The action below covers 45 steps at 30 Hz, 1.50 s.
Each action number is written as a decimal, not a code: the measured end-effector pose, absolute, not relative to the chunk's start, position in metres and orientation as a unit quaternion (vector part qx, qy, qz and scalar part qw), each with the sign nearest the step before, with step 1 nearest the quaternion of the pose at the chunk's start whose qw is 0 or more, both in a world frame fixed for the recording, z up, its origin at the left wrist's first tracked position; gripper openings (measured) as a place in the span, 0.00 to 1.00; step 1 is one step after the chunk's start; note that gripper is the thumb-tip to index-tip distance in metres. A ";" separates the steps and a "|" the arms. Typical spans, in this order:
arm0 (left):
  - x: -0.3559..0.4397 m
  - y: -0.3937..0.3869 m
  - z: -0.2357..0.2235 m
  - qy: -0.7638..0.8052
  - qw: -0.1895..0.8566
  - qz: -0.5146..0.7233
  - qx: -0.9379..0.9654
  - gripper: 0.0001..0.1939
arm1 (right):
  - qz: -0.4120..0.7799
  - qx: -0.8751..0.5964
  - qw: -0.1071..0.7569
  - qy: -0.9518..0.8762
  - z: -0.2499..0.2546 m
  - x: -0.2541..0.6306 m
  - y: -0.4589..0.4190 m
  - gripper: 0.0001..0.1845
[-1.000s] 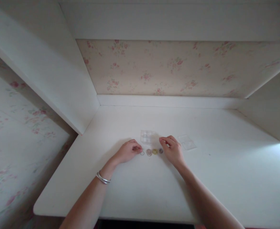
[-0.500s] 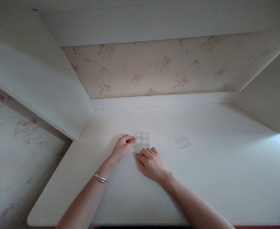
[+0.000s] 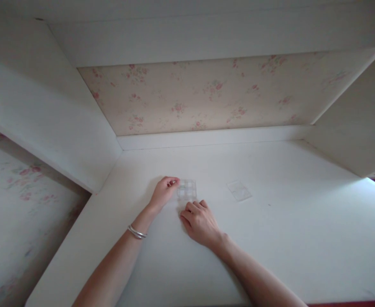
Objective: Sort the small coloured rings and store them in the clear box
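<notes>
A small clear plastic box (image 3: 187, 189), with a grid of compartments, lies on the white desktop. My left hand (image 3: 164, 192) is at its left side, thumb and forefinger pinched together by the box's upper left edge. What sits between those fingertips, if anything, is too small to make out. Just below the box's near edge rests my right hand (image 3: 200, 222), its fingers curled in and their tips partly hidden. Farther right, apart from both hands, a thin clear plastic lid-like piece (image 3: 239, 190) lies flat at a slant.
The white desktop (image 3: 289, 247) runs back to a low ledge (image 3: 213, 137) under flowered wallpaper (image 3: 206, 94). White panels stand at the left (image 3: 62, 115) and right (image 3: 356, 115). A tiny dark speck (image 3: 269, 204) is right of the clear piece.
My left hand has shifted slightly up along the box's left side. My right hand stays curled below the box. The whole view has tilted a little.
</notes>
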State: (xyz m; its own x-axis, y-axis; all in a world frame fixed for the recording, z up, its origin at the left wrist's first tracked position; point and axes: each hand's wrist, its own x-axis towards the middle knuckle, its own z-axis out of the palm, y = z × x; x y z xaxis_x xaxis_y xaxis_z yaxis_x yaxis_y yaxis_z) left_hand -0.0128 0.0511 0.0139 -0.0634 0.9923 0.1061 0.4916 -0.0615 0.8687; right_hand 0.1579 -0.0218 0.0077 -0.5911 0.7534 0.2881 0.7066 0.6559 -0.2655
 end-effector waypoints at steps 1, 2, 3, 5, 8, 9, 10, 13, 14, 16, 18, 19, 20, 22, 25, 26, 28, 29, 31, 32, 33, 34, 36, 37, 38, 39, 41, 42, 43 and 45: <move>-0.016 0.046 0.014 0.613 0.324 0.405 0.597 0.15 | 0.064 -0.411 0.184 -0.890 0.008 0.157 -0.022 0.11; -0.019 0.040 0.014 0.616 0.334 0.405 0.588 0.15 | 0.063 -0.411 0.177 -0.892 0.009 0.156 -0.022 0.11; -0.022 0.033 0.014 0.619 0.343 0.401 0.582 0.15 | 0.060 -0.411 0.170 -0.894 0.010 0.155 -0.022 0.11; -0.027 0.021 0.013 0.621 0.358 0.391 0.578 0.15 | 0.049 -0.409 0.155 -0.898 0.012 0.152 -0.023 0.11; -0.032 0.007 0.011 0.617 0.365 0.381 0.583 0.16 | 0.033 -0.408 0.138 -0.902 0.013 0.149 -0.026 0.10; -0.033 0.004 0.010 0.615 0.365 0.381 0.586 0.16 | 0.029 -0.407 0.134 -0.903 0.014 0.148 -0.027 0.10; -0.034 0.003 0.008 0.612 0.365 0.381 0.589 0.16 | 0.026 -0.405 0.131 -0.904 0.014 0.147 -0.027 0.10; -0.034 0.002 0.004 0.599 0.359 0.379 0.607 0.16 | 0.034 -0.403 0.137 -0.904 0.015 0.147 -0.028 0.10; -0.034 0.002 0.002 0.594 0.355 0.376 0.617 0.15 | 0.044 -0.404 0.146 -0.902 0.016 0.148 -0.027 0.09; -0.034 0.003 0.000 0.585 0.344 0.369 0.635 0.15 | 0.066 -0.414 0.171 -0.891 0.017 0.150 -0.022 0.09; -0.032 0.002 0.000 0.581 0.331 0.364 0.649 0.14 | 0.082 -0.437 0.201 -0.873 0.019 0.154 -0.014 0.10; -0.032 0.002 0.000 0.579 0.325 0.362 0.654 0.14 | 0.086 -0.452 0.215 -0.861 0.019 0.156 -0.008 0.10; -0.031 0.001 0.000 0.577 0.319 0.360 0.660 0.14 | 0.088 -0.466 0.225 -0.851 0.019 0.158 -0.003 0.10; -0.029 0.000 -0.001 0.570 0.306 0.355 0.676 0.13 | 0.084 -0.487 0.235 -0.837 0.019 0.162 0.009 0.10; -0.028 -0.001 -0.003 0.561 0.292 0.341 0.695 0.11 | 0.070 -0.496 0.227 -0.835 0.020 0.163 0.027 0.10; -0.028 -0.001 -0.004 0.560 0.291 0.337 0.699 0.10 | 0.064 -0.495 0.223 -0.837 0.021 0.163 0.032 0.10; -0.028 -0.001 -0.005 0.560 0.291 0.331 0.702 0.10 | 0.052 -0.495 0.215 -0.840 0.023 0.160 0.041 0.10; -0.029 -0.001 -0.005 0.560 0.291 0.329 0.703 0.10 | 0.046 -0.495 0.211 -0.842 0.024 0.158 0.045 0.11; -0.029 -0.001 -0.004 0.560 0.290 0.326 0.704 0.10 | 0.033 -0.498 0.202 -0.843 0.026 0.154 0.052 0.11; -0.030 -0.002 -0.003 0.561 0.290 0.325 0.704 0.10 | 0.027 -0.499 0.195 -0.844 0.026 0.152 0.054 0.12; -0.030 -0.002 -0.003 0.561 0.289 0.323 0.705 0.10 | 0.023 -0.500 0.188 -0.845 0.026 0.150 0.057 0.12; -0.030 -0.002 -0.002 0.560 0.289 0.323 0.706 0.10 | 0.020 -0.499 0.183 -0.847 0.025 0.149 0.058 0.12; -0.031 -0.002 -0.002 0.559 0.288 0.321 0.708 0.10 | 0.019 -0.499 0.185 -0.846 0.023 0.150 0.060 0.12; -0.031 -0.002 -0.002 0.559 0.288 0.321 0.709 0.09 | 0.021 -0.502 0.195 -0.842 0.022 0.153 0.061 0.12; -0.031 -0.002 -0.003 0.558 0.287 0.320 0.710 0.09 | 0.025 -0.507 0.212 -0.835 0.020 0.156 0.061 0.12; -0.031 -0.002 -0.004 0.557 0.287 0.318 0.711 0.09 | 0.032 -0.514 0.232 -0.825 0.018 0.160 0.060 0.12; -0.031 -0.001 -0.005 0.558 0.286 0.314 0.713 0.10 | 0.051 -0.527 0.278 -0.801 0.014 0.170 0.057 0.12; -0.031 -0.001 -0.005 0.559 0.286 0.311 0.713 0.10 | 0.061 -0.532 0.299 -0.789 0.012 0.176 0.055 0.12; -0.031 -0.001 -0.005 0.560 0.286 0.309 0.714 0.10 | 0.071 -0.536 0.317 -0.779 0.010 0.181 0.051 0.12; -0.031 -0.001 -0.005 0.562 0.284 0.306 0.714 0.10 | 0.091 -0.541 0.348 -0.761 0.006 0.189 0.043 0.13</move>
